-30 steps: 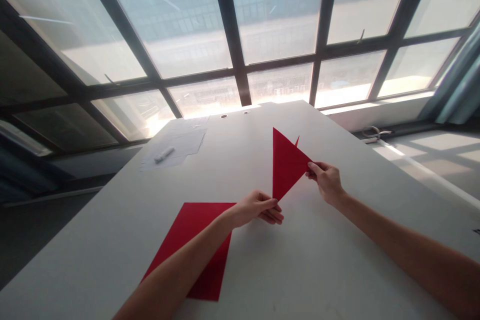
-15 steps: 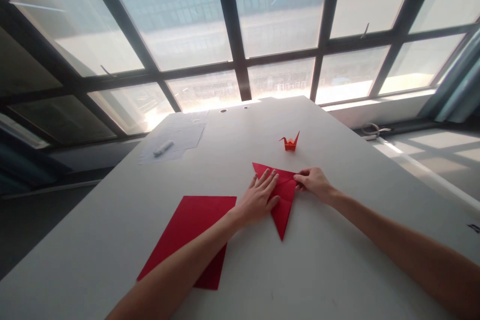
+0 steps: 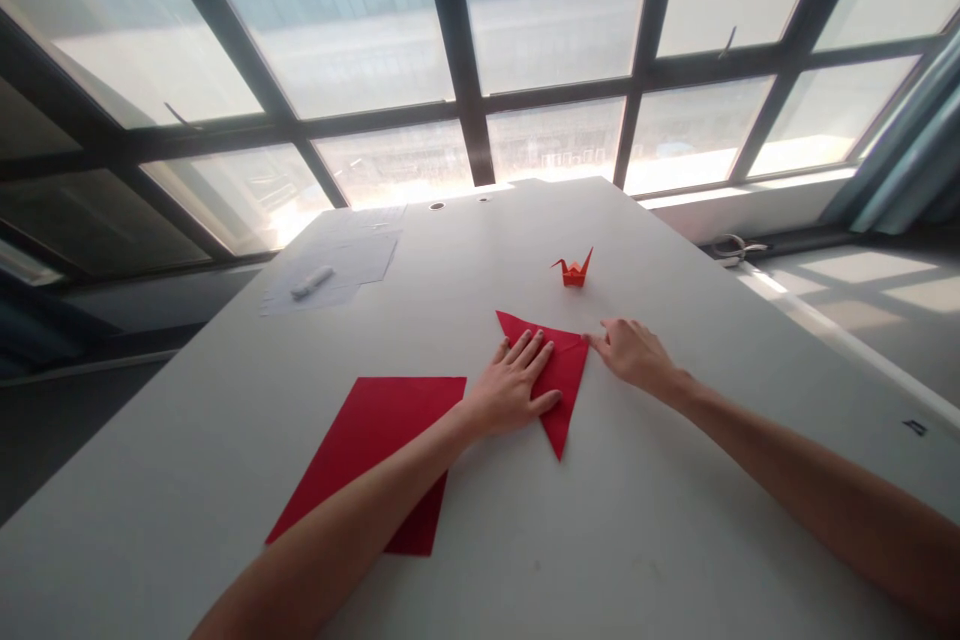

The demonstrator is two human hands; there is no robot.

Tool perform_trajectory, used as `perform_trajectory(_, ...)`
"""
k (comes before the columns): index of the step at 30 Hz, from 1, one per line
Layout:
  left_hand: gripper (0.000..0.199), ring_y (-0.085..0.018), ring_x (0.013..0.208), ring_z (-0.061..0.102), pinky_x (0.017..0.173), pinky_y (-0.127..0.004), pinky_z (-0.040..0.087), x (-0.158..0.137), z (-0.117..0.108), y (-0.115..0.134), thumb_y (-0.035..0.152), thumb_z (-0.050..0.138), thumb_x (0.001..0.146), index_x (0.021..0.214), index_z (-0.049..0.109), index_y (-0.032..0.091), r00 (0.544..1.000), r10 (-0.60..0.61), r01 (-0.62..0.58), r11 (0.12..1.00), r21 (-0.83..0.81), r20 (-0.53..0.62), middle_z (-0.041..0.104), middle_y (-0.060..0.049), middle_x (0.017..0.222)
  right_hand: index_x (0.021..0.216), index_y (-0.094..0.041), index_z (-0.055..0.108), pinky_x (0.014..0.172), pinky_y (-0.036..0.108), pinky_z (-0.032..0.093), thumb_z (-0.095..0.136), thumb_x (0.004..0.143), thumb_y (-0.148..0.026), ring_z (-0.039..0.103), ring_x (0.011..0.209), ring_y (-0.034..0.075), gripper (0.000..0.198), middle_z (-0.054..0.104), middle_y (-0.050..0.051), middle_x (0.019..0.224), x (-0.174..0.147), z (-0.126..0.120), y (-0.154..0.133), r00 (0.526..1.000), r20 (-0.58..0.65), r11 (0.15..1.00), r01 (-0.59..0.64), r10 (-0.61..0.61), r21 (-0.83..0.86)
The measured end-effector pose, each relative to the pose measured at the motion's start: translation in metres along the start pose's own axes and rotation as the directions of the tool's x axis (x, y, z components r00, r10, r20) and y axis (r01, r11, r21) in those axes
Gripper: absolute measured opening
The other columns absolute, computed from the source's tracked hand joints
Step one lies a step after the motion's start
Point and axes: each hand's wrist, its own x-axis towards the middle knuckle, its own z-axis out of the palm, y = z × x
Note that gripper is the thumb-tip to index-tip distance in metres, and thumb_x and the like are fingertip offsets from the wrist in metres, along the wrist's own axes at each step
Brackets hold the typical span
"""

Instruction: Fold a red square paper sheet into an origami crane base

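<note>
Pinning the folded triangular red paper (image 3: 568, 361) inside the edges of the white flat-topped table (image 3: 675, 520), the spread, ungrasping left hand (image 3: 513, 390) apparently steadies it for the right hand (image 3: 636, 356), whose corner grip is unclear.

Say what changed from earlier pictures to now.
The folded paper came down onto the table. The left hand let go its corner and lies spread on it; the right hand eased its pinch, one digit at a corner. The crane and sheet stayed put.
</note>
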Motion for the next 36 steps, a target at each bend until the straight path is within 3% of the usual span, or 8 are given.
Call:
perform_trajectory(3,0.080,-0.025,0.150,0.003,0.121,-0.046,0.004,0.000,0.002,0.000,0.070,0.025,0.092,0.156,0.012,0.023,1.000,0.000,0.000,1.000,0.020,-0.011,0.007,-0.005,0.162,0.102,-0.016,0.066,0.078,0.033,0.044,0.045,0.098,-0.030,0.060,0.092,0.025,0.025,0.066,0.015,0.099,-0.032,-0.010,-0.019,0.960,-0.140,0.969,0.236,-0.244,-0.069)
perform_trajectory(6,0.080,-0.026,0.150,0.004,0.121,-0.046,0.005,0.000,0.005,-0.001,0.070,0.025,0.093,0.156,0.012,0.022,0.999,0.014,-0.013,1.000,0.025,-0.029,0.008,-0.005,0.162,0.096,-0.021,0.066,0.084,0.033,0.045,0.046,0.098,-0.027,0.057,0.090,0.021,0.021,0.064,0.008,0.097,-0.072,-0.007,-0.040,0.749,0.032,0.748,0.658,-0.662,0.083)
perform_trajectory(9,0.079,-0.026,0.150,0.004,0.121,-0.047,0.006,0.000,0.006,-0.001,0.068,0.027,0.093,0.156,0.013,0.022,0.999,0.019,-0.018,1.000,0.024,-0.050,0.010,-0.006,0.162,0.094,-0.018,0.065,0.086,0.036,0.045,0.051,0.096,-0.029,0.055,0.092,0.022,0.017,0.062,0.008,0.098,-0.100,0.003,-0.048,0.662,0.132,0.675,0.728,-0.737,0.119)
perform_trajectory(15,0.067,-0.025,0.150,0.002,0.121,-0.051,0.006,-0.004,-0.005,0.001,0.056,0.027,0.099,0.156,0.011,0.023,0.991,0.061,-0.062,0.998,-0.010,-0.117,0.009,-0.006,0.162,0.105,-0.020,0.066,0.094,0.037,0.043,0.054,0.095,-0.026,0.054,0.104,0.022,0.017,0.061,0.009,0.110,-0.111,0.003,-0.040,0.710,0.164,0.729,0.659,-0.685,0.187)
perform_trajectory(20,0.052,-0.020,0.150,0.011,0.122,-0.044,0.015,-0.015,-0.025,-0.003,0.028,0.033,0.102,0.153,0.025,0.025,0.939,0.322,-0.329,0.944,-0.038,-0.117,0.025,-0.003,0.160,0.107,-0.022,0.068,0.101,0.040,0.039,0.052,0.096,-0.027,0.051,0.118,0.023,0.020,0.061,0.009,0.121,-0.114,0.004,-0.037,0.721,0.124,0.729,0.656,-0.682,0.196)
perform_trajectory(23,0.047,-0.018,0.148,0.020,0.122,-0.039,0.019,-0.018,-0.029,-0.004,0.029,0.037,0.102,0.149,0.036,0.026,0.902,0.419,-0.427,0.902,-0.062,-0.107,0.037,-0.003,0.154,0.109,-0.024,0.069,0.107,0.043,0.033,0.052,0.096,-0.027,0.054,0.118,0.022,0.021,0.065,0.006,0.122,-0.106,0.005,-0.022,0.703,0.092,0.705,0.681,-0.705,0.198)
perform_trajectory(29,0.068,-0.024,0.149,0.009,0.122,-0.045,0.012,-0.018,-0.021,0.005,0.055,0.035,0.099,0.156,0.014,0.023,0.928,0.372,-0.372,0.928,-0.017,0.007,0.017,-0.007,0.161,0.104,-0.027,0.072,0.113,0.047,0.027,0.050,0.097,-0.024,0.056,0.122,0.021,0.023,0.071,0.003,0.119,-0.068,-0.004,0.024,0.691,0.018,0.687,0.715,-0.722,0.132)
perform_trajectory(36,0.072,-0.026,0.149,0.009,0.120,-0.048,0.013,-0.017,-0.015,0.002,0.060,0.028,0.098,0.156,0.010,0.022,0.965,0.262,-0.260,0.963,0.072,-0.026,0.017,-0.008,0.160,0.096,-0.026,0.074,0.112,0.048,0.028,0.051,0.096,-0.021,0.061,0.117,0.020,0.023,0.075,0.002,0.108,-0.054,-0.005,0.032,0.678,-0.014,0.671,0.730,-0.735,0.132)
